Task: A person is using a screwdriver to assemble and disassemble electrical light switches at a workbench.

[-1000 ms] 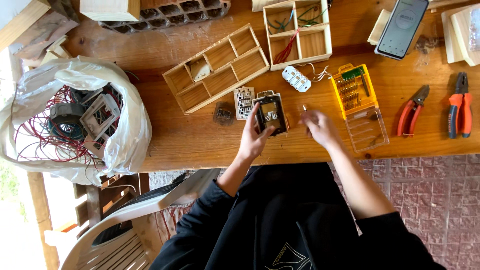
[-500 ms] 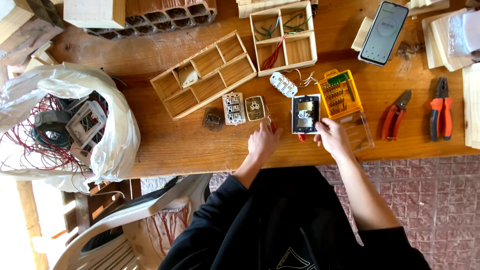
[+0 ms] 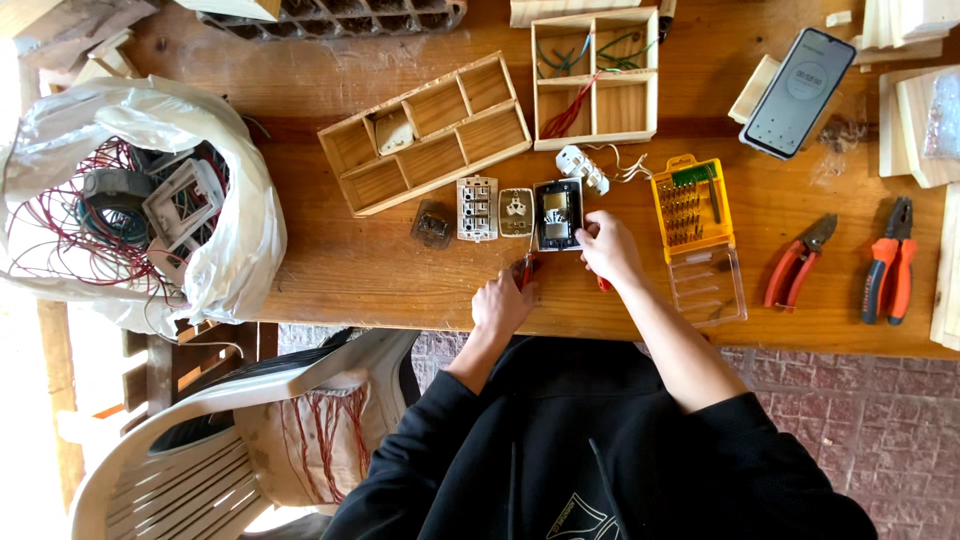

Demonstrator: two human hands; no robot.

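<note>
Wooden bench [image 3: 330, 270] over brick floor; L hand [image 3: 503, 300] grips red-handled tool [image 3: 524, 270], R hand [image 3: 607, 247] fingers pinch switch plate [image 3: 558, 214].

Bare table [image 3: 350, 270] lies open along the near edge, left of the left hand [image 3: 503, 303]. Ahead, a row of switch plates [image 3: 500, 210] and the divided wooden tray [image 3: 425, 135] block the reach. To the right, the yellow bit case [image 3: 692, 205] with its clear lid [image 3: 708, 287] crowds the right hand [image 3: 608, 250]; the pliers [image 3: 845, 265] lie beyond.
</note>
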